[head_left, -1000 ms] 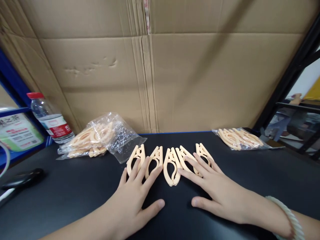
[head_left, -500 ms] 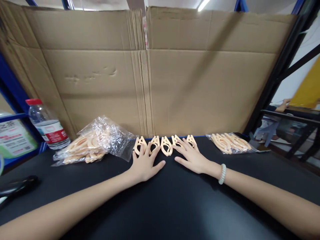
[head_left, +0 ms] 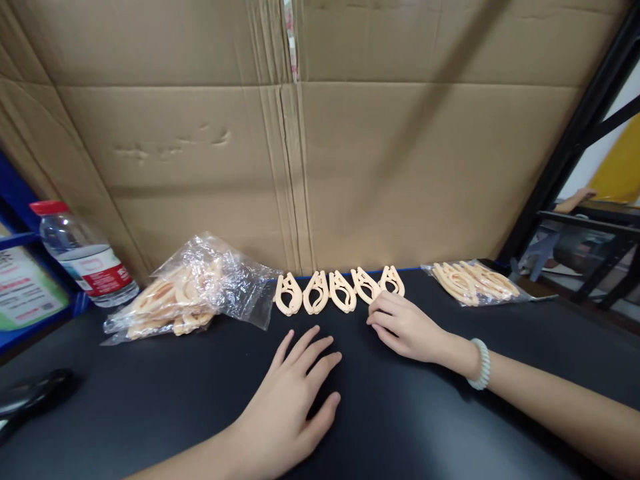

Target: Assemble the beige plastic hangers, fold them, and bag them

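Observation:
My left hand [head_left: 293, 397] is over the near middle of the black table, fingers spread and nothing in them. Beyond it, several cream plastic folding hangers [head_left: 345, 307], folded up, lie side by side in a row at the table's back edge. At the right end of that row is my right hand [head_left: 407, 327], its fingers curled together. It partly covers the lower part of the last hanger [head_left: 399, 285]; whether it touches it I cannot tell. No item shows in its fingers. A pale coil band [head_left: 481, 364] circles the right wrist.
A clear bag of similar hangers [head_left: 165, 297] lies left of the row, another bag [head_left: 473, 283] right of it. A red-capped water bottle [head_left: 100, 267] and a dark object [head_left: 40, 390] are at left. Cardboard [head_left: 400, 167] walls the back. Another person's hand [head_left: 580, 198] shows far right.
Both hands have drawn back from the hangers, the left one farther toward me. My right hand's fingers have curled in from being spread. The view has tipped down.

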`<state>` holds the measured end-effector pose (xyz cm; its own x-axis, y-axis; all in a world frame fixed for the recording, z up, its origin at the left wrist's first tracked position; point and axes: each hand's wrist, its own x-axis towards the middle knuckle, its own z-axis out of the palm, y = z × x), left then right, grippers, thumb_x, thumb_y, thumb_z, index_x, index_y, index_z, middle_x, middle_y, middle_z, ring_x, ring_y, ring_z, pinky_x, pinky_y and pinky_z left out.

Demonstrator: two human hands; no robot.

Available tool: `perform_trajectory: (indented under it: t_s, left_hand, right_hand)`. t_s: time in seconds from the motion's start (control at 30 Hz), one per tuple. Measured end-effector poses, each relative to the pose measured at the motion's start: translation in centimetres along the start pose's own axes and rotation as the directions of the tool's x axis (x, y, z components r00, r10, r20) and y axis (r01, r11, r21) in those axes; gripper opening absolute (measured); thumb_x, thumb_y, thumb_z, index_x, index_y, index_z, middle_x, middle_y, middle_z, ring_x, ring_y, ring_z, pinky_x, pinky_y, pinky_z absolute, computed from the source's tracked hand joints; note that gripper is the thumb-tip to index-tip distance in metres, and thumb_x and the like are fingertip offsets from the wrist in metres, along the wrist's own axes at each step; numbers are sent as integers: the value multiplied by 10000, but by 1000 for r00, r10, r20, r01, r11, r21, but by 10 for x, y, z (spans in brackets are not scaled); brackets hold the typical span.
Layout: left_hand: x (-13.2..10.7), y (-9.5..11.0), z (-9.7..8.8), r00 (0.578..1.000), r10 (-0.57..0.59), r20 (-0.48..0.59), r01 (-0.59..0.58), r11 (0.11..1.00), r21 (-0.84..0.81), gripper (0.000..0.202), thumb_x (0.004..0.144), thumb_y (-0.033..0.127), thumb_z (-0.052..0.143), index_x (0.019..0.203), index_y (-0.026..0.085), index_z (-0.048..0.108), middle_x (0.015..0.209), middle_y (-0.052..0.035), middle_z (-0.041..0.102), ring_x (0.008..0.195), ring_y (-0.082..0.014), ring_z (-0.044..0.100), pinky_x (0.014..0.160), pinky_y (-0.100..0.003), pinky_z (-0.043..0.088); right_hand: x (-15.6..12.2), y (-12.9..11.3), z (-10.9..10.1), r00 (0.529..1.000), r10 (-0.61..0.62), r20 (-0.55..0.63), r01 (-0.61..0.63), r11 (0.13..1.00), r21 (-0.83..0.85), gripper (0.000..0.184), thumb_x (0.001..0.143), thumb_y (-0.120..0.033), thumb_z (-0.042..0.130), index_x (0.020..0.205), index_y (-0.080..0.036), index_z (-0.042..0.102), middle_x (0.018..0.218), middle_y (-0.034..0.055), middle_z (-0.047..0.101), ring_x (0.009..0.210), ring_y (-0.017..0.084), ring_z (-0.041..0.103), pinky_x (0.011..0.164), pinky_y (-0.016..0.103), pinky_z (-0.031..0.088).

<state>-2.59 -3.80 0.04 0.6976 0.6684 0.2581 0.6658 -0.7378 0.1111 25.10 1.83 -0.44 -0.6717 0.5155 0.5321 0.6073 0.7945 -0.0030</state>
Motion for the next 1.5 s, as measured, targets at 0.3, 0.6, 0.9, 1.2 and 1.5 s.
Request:
perform_trajectory:
  t_s: [0.3,0.6,0.9,1.2,1.5]
  left_hand:
    - [2,-11,20,993,96,-63,-92,994,57,561,776,222,555,1336,204,532,1407,-121,557,1325,-376,457,1079,-607,383]
    - [11,-19,0,987,67,-147,-47,989,138,496,780,101,476,1230,256,616,1343,-48,620,1300,-319,491,1120,-573,316]
    - [13,-92,-80,912,-159,-378,322,850,418,523,778,23,453,1192,275,651,1402,-21,579,1391,-354,379,1150,-658,39]
    - [6,-19,-91,696,-77,-714,128,992,18,349,948,307,399,1118,139,653,1161,-44,710,1141,-178,623,1011,-341,480]
    - [-3,22,-25,943,331,40,-299,891,-340,872,771,866,181,1379,346,527,1463,-47,504,1404,-353,361,1171,-604,69]
  right_hand:
    - [-7,2,-5,996,-15,88,14,1000,9,271,936,-119,386,974,-130,654,806,88,583,763,202,503,714,345,476]
    - [-10,4,-8,998,-12,69,8,999,52,284,940,-122,372,982,-139,652,826,89,597,762,198,518,698,338,475]
    - [-13,7,-9,1000,-19,-8,20,992,126,261,910,-113,407,932,-162,662,827,79,625,774,193,560,737,336,490]
    - [-11,12,-10,946,241,-218,-193,956,221,201,859,-111,458,826,-179,645,805,67,653,769,193,603,722,325,495]
    - [-10,31,-18,816,476,-328,-370,866,337,228,882,-152,419,917,-164,644,812,71,669,649,172,588,609,311,493]
